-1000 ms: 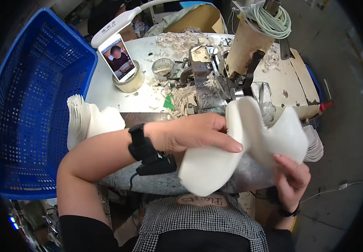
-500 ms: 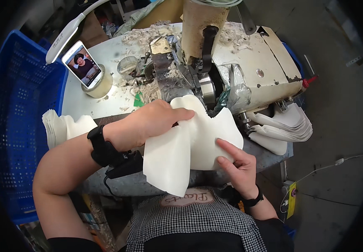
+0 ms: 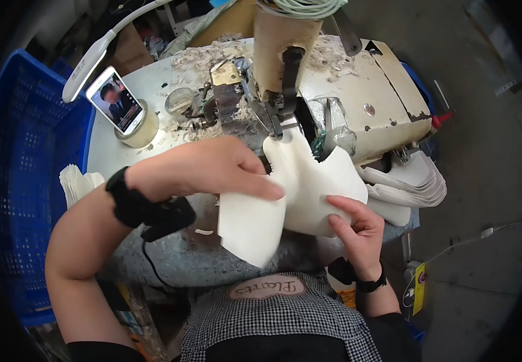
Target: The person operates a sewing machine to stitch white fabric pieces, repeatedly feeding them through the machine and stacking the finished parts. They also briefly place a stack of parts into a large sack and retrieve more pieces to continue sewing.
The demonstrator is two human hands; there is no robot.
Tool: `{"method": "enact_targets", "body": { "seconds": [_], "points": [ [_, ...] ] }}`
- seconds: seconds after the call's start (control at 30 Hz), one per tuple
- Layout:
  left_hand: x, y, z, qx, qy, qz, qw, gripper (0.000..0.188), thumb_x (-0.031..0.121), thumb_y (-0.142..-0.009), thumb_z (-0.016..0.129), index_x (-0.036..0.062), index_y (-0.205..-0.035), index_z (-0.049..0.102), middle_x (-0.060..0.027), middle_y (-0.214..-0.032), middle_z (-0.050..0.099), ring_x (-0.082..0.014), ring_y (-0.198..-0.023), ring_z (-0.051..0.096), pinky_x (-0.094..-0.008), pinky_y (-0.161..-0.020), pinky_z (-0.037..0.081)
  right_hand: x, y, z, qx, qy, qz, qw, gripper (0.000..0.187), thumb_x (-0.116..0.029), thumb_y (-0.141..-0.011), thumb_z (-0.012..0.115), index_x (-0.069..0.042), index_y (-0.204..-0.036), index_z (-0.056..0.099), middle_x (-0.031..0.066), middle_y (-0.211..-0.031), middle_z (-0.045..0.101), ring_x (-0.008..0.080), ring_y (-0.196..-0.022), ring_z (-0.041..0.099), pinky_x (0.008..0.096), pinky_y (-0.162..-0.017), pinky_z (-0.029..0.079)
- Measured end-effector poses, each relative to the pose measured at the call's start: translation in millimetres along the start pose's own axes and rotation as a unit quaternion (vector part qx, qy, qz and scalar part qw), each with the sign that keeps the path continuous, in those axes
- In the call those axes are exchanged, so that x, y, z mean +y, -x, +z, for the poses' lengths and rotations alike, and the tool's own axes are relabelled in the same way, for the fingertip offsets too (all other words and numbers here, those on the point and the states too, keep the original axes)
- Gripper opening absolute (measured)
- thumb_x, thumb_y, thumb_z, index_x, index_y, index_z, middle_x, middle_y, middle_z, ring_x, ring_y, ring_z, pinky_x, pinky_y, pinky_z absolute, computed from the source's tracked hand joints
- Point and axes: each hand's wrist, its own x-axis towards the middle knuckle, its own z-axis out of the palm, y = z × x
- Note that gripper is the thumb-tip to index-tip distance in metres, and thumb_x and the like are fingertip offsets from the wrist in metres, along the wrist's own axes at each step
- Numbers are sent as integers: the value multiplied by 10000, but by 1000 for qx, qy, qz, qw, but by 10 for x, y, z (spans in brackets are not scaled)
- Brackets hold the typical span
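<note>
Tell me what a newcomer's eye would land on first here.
Most likely the white piece in the middle, with the left fingers and right fingers on it and its far end up at the machine. Next would come the lit phone propped on a round holder at upper left, then the big blue basket along the left edge.

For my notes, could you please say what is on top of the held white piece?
Partly the left hand and right hand; a metal part by the white piece; the surface beneath them is hidden.
</note>
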Motion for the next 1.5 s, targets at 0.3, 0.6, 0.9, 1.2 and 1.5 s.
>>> {"method": "enact_targets", "body": {
  "seconds": [0.3, 0.6, 0.9, 1.2, 1.5],
  "points": [
    [-158, 20, -133, 152, -168, 212, 951, 241, 239, -822, 675, 12, -895, 643, -89, -735, 636, -151, -689, 593, -288, -658, 457, -344, 132, 31, -125, 158, -43, 979, 329, -19, -853, 621, -17, -1181, 628, 150, -988, 699, 190, -800, 699, 272, -749, 534],
    [14, 74, -577, 76, -311, 238, 917, 147, 148, -782, 675, 4, -800, 648, -117, -705, 636, -251, -677, 605, -319, -653, 461, -207, 166, 539, -417, -95, -40, 903, 871, -88, -911, 571, -57, -1504, -67, 259, -1421, 368, 334, -1107, 580, 335, -926, 435],
    [-6, -20, -740, 109, -361, 221, 900, 170, 157, -779, 675, -11, -781, 651, -137, -721, 630, -300, -695, 594, -355, -667, 468, -216, -10, 996, -399, -185, -69, 895, 995, -34, -862, 634, 8, -1463, -158, 197, -1567, -62, 264, -1425, 196, 378, -1114, 253],
    [-23, -155, -616, 191, -391, 242, 867, 186, 213, -773, 662, 29, -792, 670, -136, -757, 640, -322, -734, 611, -390, -673, 472, -223, 50, 886, -322, -140, -73, 934, 978, -63, -827, 666, 13, -1484, -54, 220, -1551, 52, 330, -1378, 297, 401, -1121, 246],
    [-176, -295, -265, 286, -276, 219, 891, 253, 282, -780, 622, 62, -873, 706, -140, -824, 672, -340, -825, 638, -420, -761, 513, -164, 116, 572, 17, 291, -294, 910, 1014, -152, -720, 820, 133, -1419, 143, 359, -1293, 428, 461, -1093, 555, 451, -919, 466]
  ]
}}
